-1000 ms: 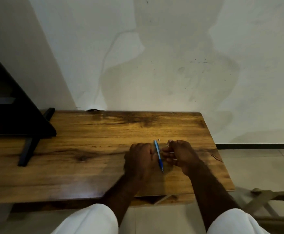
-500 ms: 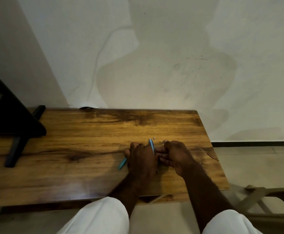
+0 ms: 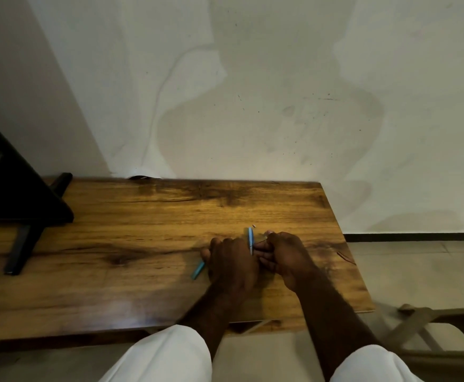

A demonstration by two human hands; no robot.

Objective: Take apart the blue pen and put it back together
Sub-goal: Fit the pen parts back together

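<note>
Both hands rest close together on the wooden table (image 3: 131,244), right of its middle. My left hand (image 3: 232,264) is closed around a blue pen piece (image 3: 198,270) whose end sticks out to the lower left. A second blue pen piece (image 3: 250,239) stands up between the two hands, at their fingertips. My right hand (image 3: 283,256) is curled with its fingers pinched on a thin part that I cannot make out. A tiny pale piece (image 3: 253,225) lies on the table just beyond the hands.
A black stand (image 3: 29,216) with a slanted leg occupies the table's left end. The wall rises directly behind the table. A wooden frame (image 3: 440,323) sits on the floor at the right. White-clad knees (image 3: 167,357) show below the table's near edge.
The single pen seen between the hands one second ago has come apart. One blue piece now sticks out to the left of my left hand, the other stays upright between the hands.
</note>
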